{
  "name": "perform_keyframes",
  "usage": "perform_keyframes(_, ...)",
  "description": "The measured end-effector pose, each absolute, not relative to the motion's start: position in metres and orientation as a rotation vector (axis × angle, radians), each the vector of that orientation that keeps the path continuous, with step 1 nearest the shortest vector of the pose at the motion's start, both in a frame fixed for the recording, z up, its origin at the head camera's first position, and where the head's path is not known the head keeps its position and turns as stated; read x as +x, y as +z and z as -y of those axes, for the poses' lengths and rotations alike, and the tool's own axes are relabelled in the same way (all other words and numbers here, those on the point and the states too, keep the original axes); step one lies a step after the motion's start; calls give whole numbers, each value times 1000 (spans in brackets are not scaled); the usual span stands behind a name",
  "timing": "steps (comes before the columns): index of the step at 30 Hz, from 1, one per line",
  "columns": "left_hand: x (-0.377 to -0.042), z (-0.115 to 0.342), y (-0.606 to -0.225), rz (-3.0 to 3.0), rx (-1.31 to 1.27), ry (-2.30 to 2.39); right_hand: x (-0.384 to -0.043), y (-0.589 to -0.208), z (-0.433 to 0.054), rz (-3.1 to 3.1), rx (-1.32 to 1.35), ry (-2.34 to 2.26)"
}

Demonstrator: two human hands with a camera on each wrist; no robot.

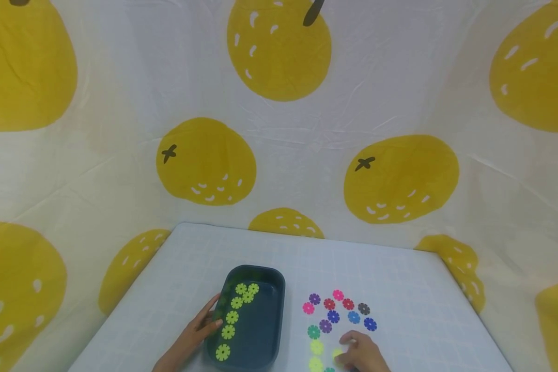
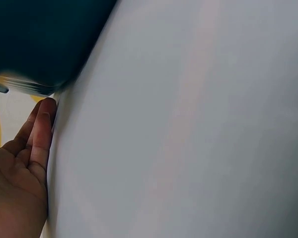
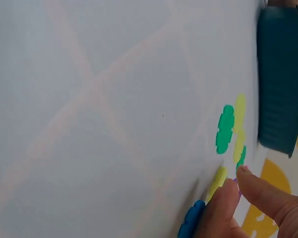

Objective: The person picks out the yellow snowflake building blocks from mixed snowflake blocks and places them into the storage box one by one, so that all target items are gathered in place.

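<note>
A yellow disc (image 1: 337, 353) is sitting by the right hand (image 1: 360, 354), four o'clock from the tray (image 1: 264, 330); one cannot tell whether thumb and finger are pinching it. Only the head view is showing yellow-green discs (image 1: 232, 313) inside. The left hand (image 1: 200, 327) is touching the tray's nine o'clock side, its palm and straight fingers showing in the left wrist view.

Looked softly and fairly evenly lit in the head view, with a pale sheen along creases of the patterned sheet (image 1: 302, 150) beyond the left hand (image 1: 202, 324) and right hand (image 1: 359, 352). Turned dimmer in both wrist views. Smeared into blur at the tray (image 2: 44, 39), just above the left hand; darkened over the pale tabletop (image 2: 283, 163) farthest from that hand. Showed a soft shadow beside the right hand, along the slightly unsharp blue disc (image 3: 190, 221).
</note>
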State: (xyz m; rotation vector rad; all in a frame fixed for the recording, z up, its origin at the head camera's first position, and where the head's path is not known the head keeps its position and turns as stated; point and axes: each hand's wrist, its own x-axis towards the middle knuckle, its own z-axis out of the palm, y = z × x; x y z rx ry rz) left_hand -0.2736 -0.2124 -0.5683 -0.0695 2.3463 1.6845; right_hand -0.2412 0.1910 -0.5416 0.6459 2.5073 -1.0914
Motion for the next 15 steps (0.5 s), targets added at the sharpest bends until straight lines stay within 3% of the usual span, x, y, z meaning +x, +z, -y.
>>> perform_keyframes(15,-274,211,-567,-2354,-96,1675,-246,-562,-186,-2575,638,-943)
